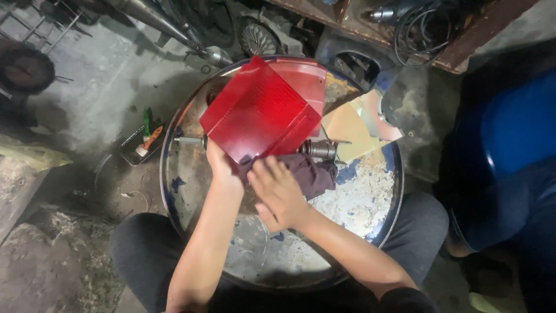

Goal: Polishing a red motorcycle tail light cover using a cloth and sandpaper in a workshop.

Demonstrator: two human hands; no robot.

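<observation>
Looking down from head view: left hand (222, 167) gripped red ribbed lens cover (262, 110) by near lower corner, cover tilted up and away over round metal drum top (359, 197). Right hand (278, 194) lay just beside, fingers pressed on dark cloth (315, 174) under cover's near edge.

The left hand (223, 168) grips the lower corner of a red ribbed plastic lens (260, 113), held tilted over the far half of a round metal drum top (359, 197) (its paint worn and patchy). The right hand (278, 194) presses a dark cloth (315, 174) against the lens's lower edge, near the drum top's middle. A metal shaft part (318, 149) lies just beyond the cloth.
</observation>
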